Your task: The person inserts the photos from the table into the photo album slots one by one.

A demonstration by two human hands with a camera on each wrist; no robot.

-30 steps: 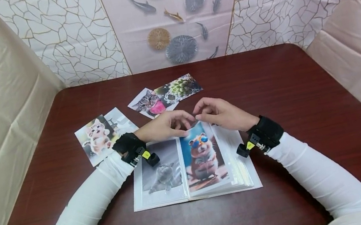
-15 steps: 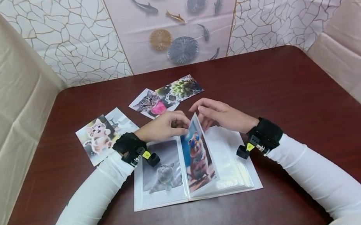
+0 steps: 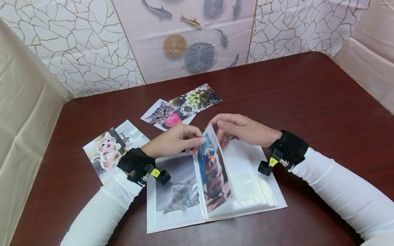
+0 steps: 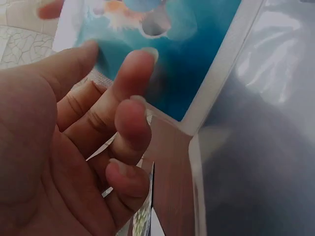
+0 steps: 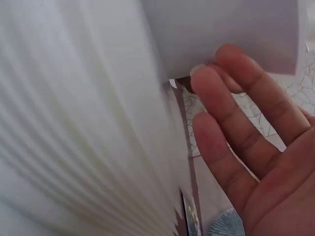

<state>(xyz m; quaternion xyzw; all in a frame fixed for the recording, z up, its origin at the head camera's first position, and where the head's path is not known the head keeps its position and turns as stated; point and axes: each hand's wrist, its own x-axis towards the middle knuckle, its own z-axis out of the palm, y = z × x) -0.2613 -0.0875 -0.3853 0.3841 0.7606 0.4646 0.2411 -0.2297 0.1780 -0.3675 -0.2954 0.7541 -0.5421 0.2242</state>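
An open photo album lies before me, a grey kitten photo in its left pocket. Its middle page, holding a hamster photo, is lifted and stands at a slant. At the page's top edge, my left hand pinches it, with the thumb in front and a finger behind in the left wrist view. My right hand is behind the page, and its fingers, loosely bent, touch the page's pale back. The right thumb is out of sight in the right wrist view.
Left of the album, a white kitten photo overlaps another pale photo. Beyond it lie a tabby cat photo and a succulent photo. The dark wooden table meets a patterned cloth backdrop.
The hamster page has swung up from the right and leans left. My right fingers have slipped behind it. My left hand has shifted slightly and now holds its top edge.
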